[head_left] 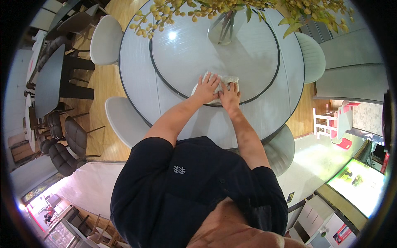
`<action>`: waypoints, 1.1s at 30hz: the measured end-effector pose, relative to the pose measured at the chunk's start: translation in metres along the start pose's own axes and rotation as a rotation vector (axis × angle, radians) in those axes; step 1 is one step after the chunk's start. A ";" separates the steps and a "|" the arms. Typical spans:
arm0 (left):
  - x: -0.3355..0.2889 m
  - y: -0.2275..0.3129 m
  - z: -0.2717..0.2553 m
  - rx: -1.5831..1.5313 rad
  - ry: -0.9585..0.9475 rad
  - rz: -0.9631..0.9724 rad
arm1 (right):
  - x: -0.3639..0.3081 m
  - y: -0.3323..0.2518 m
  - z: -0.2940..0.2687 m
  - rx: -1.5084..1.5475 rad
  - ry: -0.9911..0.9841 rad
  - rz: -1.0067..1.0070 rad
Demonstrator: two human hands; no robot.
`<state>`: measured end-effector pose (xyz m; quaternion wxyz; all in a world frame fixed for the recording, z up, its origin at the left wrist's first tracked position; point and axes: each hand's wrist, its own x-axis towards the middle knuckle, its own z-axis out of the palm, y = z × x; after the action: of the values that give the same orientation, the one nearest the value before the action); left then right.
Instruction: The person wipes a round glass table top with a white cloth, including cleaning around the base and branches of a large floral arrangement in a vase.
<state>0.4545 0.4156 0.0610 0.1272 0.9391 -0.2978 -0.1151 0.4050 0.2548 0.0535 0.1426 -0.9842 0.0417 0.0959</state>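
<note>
A white cloth [228, 79] lies bunched near the front rim of the round grey turntable [190, 53], which sits in the middle of a large round table [138, 70]. Flat on the cloth's left part rests my left hand [206, 87], its fingers spread. Close beside it, my right hand [230, 96] has bent fingers gripping the cloth's right part. Both forearms reach forward over the table's near edge. Part of the cloth is hidden beneath the hands.
A glass vase [223, 29] with yellow-berried stems stands farther back on the turntable. Pale chairs [106, 40] surround the table, including one at the near left [124, 118] and one at the near right [281, 151]. A dark table [49, 87] stands farther left.
</note>
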 end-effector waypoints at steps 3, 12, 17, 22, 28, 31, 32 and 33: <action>-0.013 0.006 0.010 0.006 -0.005 0.003 | -0.015 0.005 0.010 -0.012 0.032 -0.031; -0.048 -0.002 0.021 0.043 -0.026 -0.016 | -0.042 -0.015 0.022 -0.029 0.046 -0.076; -0.057 -0.034 0.000 0.048 -0.035 -0.021 | -0.030 -0.055 0.013 -0.030 0.025 -0.094; -0.066 -0.063 -0.028 0.047 -0.045 -0.040 | -0.019 -0.095 0.007 -0.057 -0.014 -0.077; -0.076 -0.075 -0.036 0.052 -0.011 -0.091 | -0.009 -0.112 0.011 -0.040 -0.006 -0.115; -0.077 -0.074 -0.033 0.071 -0.013 -0.119 | -0.009 -0.112 0.013 -0.028 0.017 -0.146; -0.077 -0.072 -0.031 0.067 -0.004 -0.132 | -0.009 -0.110 0.013 -0.025 0.025 -0.158; -0.076 -0.070 -0.028 0.062 0.005 -0.144 | -0.008 -0.107 0.015 -0.023 0.046 -0.181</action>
<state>0.4394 0.5203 0.0768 0.0902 0.9619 -0.2327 -0.1121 0.4060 0.3615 0.0699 0.1385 -0.9875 -0.0450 0.0603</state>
